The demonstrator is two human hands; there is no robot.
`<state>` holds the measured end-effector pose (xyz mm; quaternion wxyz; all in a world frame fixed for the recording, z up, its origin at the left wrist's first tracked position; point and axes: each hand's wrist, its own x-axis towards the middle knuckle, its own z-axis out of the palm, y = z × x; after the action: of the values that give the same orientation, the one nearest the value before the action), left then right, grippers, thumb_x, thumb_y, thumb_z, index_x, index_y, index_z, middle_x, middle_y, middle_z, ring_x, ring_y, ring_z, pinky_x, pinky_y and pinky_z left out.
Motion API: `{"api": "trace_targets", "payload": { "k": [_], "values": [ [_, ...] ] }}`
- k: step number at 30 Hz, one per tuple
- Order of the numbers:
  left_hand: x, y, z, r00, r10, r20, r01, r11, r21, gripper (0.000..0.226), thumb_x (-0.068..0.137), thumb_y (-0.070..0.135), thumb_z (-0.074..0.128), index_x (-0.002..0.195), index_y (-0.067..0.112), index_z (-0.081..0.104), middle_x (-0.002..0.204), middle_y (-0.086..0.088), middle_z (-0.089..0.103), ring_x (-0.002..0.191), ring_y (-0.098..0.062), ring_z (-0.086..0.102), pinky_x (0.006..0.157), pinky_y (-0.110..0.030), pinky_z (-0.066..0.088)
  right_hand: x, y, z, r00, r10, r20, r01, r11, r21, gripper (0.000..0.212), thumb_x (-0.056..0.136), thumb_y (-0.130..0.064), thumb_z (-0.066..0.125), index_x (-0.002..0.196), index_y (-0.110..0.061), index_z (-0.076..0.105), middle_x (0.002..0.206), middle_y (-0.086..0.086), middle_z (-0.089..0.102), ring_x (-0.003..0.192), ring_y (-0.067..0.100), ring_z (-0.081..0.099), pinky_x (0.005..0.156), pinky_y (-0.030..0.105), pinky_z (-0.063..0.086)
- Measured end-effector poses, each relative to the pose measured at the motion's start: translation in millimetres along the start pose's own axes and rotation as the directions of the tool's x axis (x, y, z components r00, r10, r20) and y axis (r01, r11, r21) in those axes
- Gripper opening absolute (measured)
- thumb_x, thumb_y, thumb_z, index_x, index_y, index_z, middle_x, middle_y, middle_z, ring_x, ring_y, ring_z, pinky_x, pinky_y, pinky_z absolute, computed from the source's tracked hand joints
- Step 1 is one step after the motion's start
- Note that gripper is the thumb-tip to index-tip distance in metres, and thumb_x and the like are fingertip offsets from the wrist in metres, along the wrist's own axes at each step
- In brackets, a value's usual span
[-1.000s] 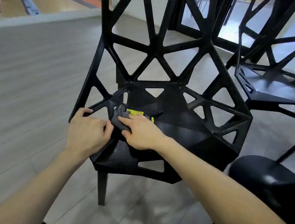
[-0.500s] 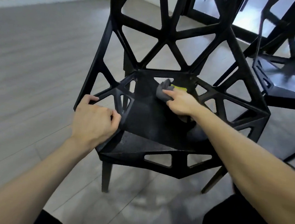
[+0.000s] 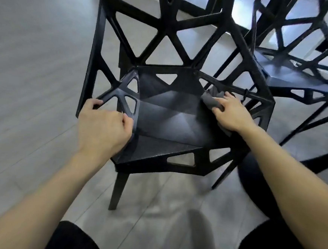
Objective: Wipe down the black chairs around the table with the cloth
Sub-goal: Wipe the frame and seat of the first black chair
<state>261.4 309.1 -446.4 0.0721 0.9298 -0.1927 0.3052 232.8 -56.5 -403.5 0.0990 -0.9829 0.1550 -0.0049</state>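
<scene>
Two black lattice chairs: one (image 3: 170, 113) under the fingers, a second (image 3: 300, 80) beyond the right fingertips. One grey cloth (image 3: 212, 100). Two bare hands: left hand (image 3: 104, 127), right hand (image 3: 231, 114).

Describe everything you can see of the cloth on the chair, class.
The cloth is dark grey, soft and bunched into folds. It lies on the right side of the black chair seat, by the open lattice frame. The right hand presses it down, fingers spread over it, hiding much of it. No other colour shows on it.
</scene>
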Motion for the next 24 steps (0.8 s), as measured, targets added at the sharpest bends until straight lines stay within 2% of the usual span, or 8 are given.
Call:
{"api": "trace_targets", "payload": {
  "k": [2, 4, 8, 12, 16, 19, 22, 24],
  "values": [
    [-2.3, -0.3, 0.8, 1.0, 0.019, 0.016, -0.019, 1.0, -0.004, 0.06, 0.102, 0.025, 0.029, 0.054, 0.008, 0.061, 0.045, -0.006, 0.055, 0.049, -0.029, 0.047, 0.112, -0.047, 0.043, -25.6, -40.6, 6.0, 0.998, 0.039, -0.043, -0.038, 0.999, 0.027, 0.043, 0.104, -0.032, 0.052, 0.144, -0.02, 0.064, 0.141, 0.021, 0.062, 0.136, 0.042, 0.049, 0.112, 0.046, 0.037],
    [-1.5, -2.0, 2.6, 0.999, 0.03, 0.021, -0.03, 1.0, -0.002, 0.063, 0.104, 0.025, 0.027, 0.057, 0.007, 0.065, 0.047, -0.008, 0.058, 0.052, -0.032, 0.054, 0.113, -0.048, 0.042, -61.9, -98.0, 19.6, 0.995, -0.086, -0.041, 0.089, 0.992, 0.086, 0.036, 0.105, -0.034, 0.053, 0.132, -0.019, 0.07, 0.127, 0.018, 0.069, 0.123, 0.041, 0.056, 0.099, 0.044, 0.043],
    [-1.3, -9.2, 5.4, 0.998, 0.062, 0.027, -0.062, 0.998, -0.019, 0.069, 0.108, 0.028, 0.021, 0.06, 0.006, 0.066, 0.049, -0.011, 0.06, 0.055, -0.036, 0.061, 0.112, -0.05, 0.042, -122.0, -191.6, 58.1, 0.939, -0.294, -0.178, 0.318, 0.939, 0.128, 0.044, 0.102, -0.035, 0.056, 0.14, -0.016, 0.067, 0.113, 0.012, 0.069, 0.116, 0.034, 0.058, 0.104, 0.048, 0.044],
    [-4.8, -10.8, 1.4, 0.996, 0.091, 0.004, -0.09, 0.994, -0.069, 0.069, 0.108, 0.027, 0.02, 0.056, 0.005, 0.061, 0.045, -0.009, 0.054, 0.051, -0.033, 0.05, 0.111, -0.051, 0.043, -131.0, -170.9, 49.7, 0.91, -0.336, -0.244, 0.395, 0.88, 0.263, 0.039, 0.096, -0.027, 0.064, 0.134, -0.023, 0.071, 0.108, -0.003, 0.07, 0.109, 0.02, 0.059, 0.097, 0.032, 0.044],
    [-1.3, -9.8, 1.5, 0.995, 0.097, 0.019, -0.095, 0.991, -0.09, 0.072, 0.106, 0.029, 0.016, 0.057, 0.004, 0.063, 0.044, -0.01, 0.052, 0.053, -0.026, 0.034, 0.109, -0.049, 0.042, -106.3, -64.5, 16.0, 0.972, 0.002, -0.235, 0.051, 0.974, 0.219, 0.025, 0.099, -0.024, 0.061, 0.118, -0.023, 0.077, 0.115, 0.004, 0.076, 0.113, 0.03, 0.063, 0.101, 0.033, 0.038],
    [0.9, -9.4, 0.5, 0.996, 0.081, 0.027, -0.079, 0.995, -0.058, 0.075, 0.105, 0.03, 0.015, 0.061, 0.002, 0.068, 0.047, -0.013, 0.056, 0.05, -0.031, 0.041, 0.109, -0.05, 0.043, -99.5, -12.9, 3.1, 0.925, 0.267, -0.272, -0.188, 0.94, 0.285, 0.027, 0.104, -0.029, 0.057, 0.124, -0.022, 0.074, 0.126, 0.012, 0.068, 0.117, 0.037, 0.061, 0.084, 0.031, 0.038],
    [-0.6, -6.6, -2.4, 0.999, 0.043, 0.018, -0.042, 0.998, -0.053, 0.073, 0.106, 0.03, 0.02, 0.063, 0.001, 0.071, 0.047, -0.014, 0.058, 0.051, -0.036, 0.054, 0.109, -0.048, 0.045, -110.5, -43.1, 20.0, 0.872, 0.321, -0.371, -0.219, 0.931, 0.292, 0.031, 0.101, -0.033, 0.057, 0.125, -0.023, 0.074, 0.121, 0.012, 0.064, 0.116, 0.038, 0.06, 0.089, 0.036, 0.045],
    [-1.6, -5.7, -1.9, 1.0, -0.001, 0.007, 0.002, 0.999, -0.038, 0.071, 0.107, 0.03, 0.024, 0.063, 0.0, 0.071, 0.047, -0.014, 0.056, 0.052, -0.037, 0.056, 0.109, -0.047, 0.046, -132.3, -95.5, 47.2, 0.885, 0.142, -0.444, -0.034, 0.969, 0.244, 0.038, 0.098, -0.036, 0.059, 0.128, -0.019, 0.074, 0.116, 0.013, 0.065, 0.117, 0.038, 0.059, 0.1, 0.044, 0.048]
  ]
}}
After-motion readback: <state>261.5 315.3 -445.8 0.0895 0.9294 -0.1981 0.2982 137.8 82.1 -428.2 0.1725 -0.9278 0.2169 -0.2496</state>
